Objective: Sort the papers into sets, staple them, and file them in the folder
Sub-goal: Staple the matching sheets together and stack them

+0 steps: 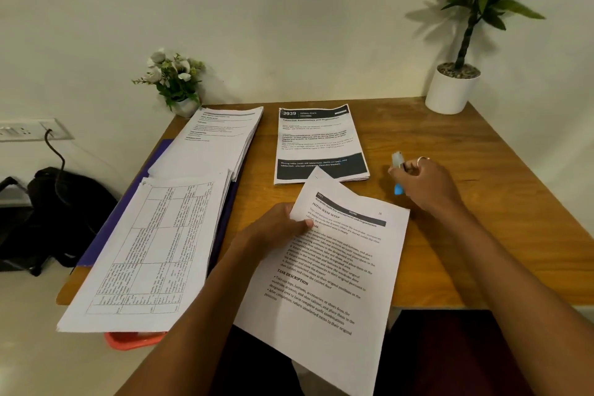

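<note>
Printed paper set (324,270): white sheets, black text, dark header band. It lies tilted, overhanging the worktop's near edge. Left grip (276,228) pinches its upper left edge, thumb on top. Right grip (424,180), ringed, is curled round a white-and-blue stapler (397,160) just beyond the set's far right corner. Worktop (466,235): brown wood. Left side: table-printed stack (154,251) and a further stack (212,141), both on a purple folder (106,235). Centre, far: set headed "2939" (318,145). Against the pale wall: flower pot (175,83), potted plant (453,87).

Wooden table (450,251), purple folder (94,247) at left, paper set (321,145) centre-back, white plant pot (448,93) back-right.
</note>
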Available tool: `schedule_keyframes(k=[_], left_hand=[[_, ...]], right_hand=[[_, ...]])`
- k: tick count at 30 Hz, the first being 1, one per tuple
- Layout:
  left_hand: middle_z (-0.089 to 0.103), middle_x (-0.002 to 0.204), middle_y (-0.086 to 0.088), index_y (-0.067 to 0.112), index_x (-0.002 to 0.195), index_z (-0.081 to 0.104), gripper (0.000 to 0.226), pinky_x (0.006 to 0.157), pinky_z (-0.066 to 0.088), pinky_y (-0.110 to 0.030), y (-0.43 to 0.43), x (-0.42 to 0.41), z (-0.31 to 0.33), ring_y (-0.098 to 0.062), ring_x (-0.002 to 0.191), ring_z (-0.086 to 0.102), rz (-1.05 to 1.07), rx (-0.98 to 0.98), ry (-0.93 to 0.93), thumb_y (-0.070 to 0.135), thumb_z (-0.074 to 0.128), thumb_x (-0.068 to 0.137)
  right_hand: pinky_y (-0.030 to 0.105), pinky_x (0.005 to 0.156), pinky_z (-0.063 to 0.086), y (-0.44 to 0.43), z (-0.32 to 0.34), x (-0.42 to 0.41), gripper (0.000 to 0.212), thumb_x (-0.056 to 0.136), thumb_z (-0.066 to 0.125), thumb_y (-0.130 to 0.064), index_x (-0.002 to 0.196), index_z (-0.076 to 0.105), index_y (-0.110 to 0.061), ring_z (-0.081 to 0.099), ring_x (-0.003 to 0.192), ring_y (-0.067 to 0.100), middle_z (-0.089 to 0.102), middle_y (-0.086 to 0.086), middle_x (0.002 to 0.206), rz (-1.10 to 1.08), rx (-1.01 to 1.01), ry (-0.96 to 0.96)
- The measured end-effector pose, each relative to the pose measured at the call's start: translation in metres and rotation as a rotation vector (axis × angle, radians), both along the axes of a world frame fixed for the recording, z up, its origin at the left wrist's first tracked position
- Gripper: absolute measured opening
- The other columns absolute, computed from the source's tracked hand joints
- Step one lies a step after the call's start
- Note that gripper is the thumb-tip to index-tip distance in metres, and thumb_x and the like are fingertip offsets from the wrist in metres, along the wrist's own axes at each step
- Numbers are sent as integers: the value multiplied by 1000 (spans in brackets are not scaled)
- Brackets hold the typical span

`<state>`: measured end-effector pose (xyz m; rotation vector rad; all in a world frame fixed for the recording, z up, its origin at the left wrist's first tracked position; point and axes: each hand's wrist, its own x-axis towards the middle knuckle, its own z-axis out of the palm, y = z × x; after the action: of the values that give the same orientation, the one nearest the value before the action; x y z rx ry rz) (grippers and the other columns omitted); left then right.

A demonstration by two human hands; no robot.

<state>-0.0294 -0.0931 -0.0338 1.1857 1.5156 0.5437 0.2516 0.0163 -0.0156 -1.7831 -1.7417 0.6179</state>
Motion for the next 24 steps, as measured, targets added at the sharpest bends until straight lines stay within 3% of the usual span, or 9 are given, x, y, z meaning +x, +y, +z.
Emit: schedule_keyframes(k=[3,5,8,11,13,16,19,21,24], left_hand=[[79,101,1,26,119,64,23,78,64,-45,-1,1,0,-23,83,78,6,0,6,37,65,99],[79,100,2,26,117,66,20,78,64,-44,-2,2,2,-22,82,78,10,14,14,36,64,100],[79,98,4,28,115,66,18,76,64,-42,-2,4,4,-21,82,78,38,15,31,36,63,100],[79,101,4,29,116,66,19,77,63,-41,-5,6,6,-22,85,77,56,16,36,38,63,100],[78,102,6,28,116,67,19,78,62,-40,-7,8,10,-21,90,76,70,29,25,37,62,100],[76,109,3,21,115,68,18,93,53,-43,-10,5,13,-25,107,69,205,14,-115,28,65,99],[75,116,-8,12,123,64,40,109,44,-56,-7,-5,16,-34,120,64,399,43,-319,25,78,87],[73,122,-12,10,133,58,66,107,46,-60,-1,-9,20,-37,122,64,446,47,-418,28,87,77],[74,117,-13,8,130,61,40,94,56,-55,10,-9,31,-36,112,69,502,85,-424,18,73,93]], right_hand=[[24,51,39,-3,-8,17,33,95,63,-47,81,59,-17,55,61,13,58,0,72,-44,23,-325],[24,51,42,-6,-15,22,36,94,63,-49,90,66,-14,56,61,12,58,-2,71,-37,13,-425],[30,57,53,-8,-24,26,40,93,63,-53,100,68,-14,55,61,12,58,-4,73,-36,1,-434],[31,60,55,-10,-23,25,47,93,61,-58,107,70,-13,54,62,11,59,-3,77,-50,0,-427],[33,64,56,-13,-21,25,57,92,56,-65,108,71,-13,61,72,16,65,2,86,-77,23,-422],[40,83,57,-23,-14,21,59,92,55,-65,116,72,-14,64,103,23,70,7,115,-99,145,-208],[29,76,52,-41,5,5,51,95,55,-62,123,70,-22,63,98,11,70,-3,116,-48,29,248],[33,81,54,-50,18,-8,45,95,56,-60,119,71,-25,67,102,16,74,-6,110,53,-164,484],[50,105,50,-50,21,-23,40,96,59,-51,118,72,-20,70,111,24,76,0,113,252,-393,779]])
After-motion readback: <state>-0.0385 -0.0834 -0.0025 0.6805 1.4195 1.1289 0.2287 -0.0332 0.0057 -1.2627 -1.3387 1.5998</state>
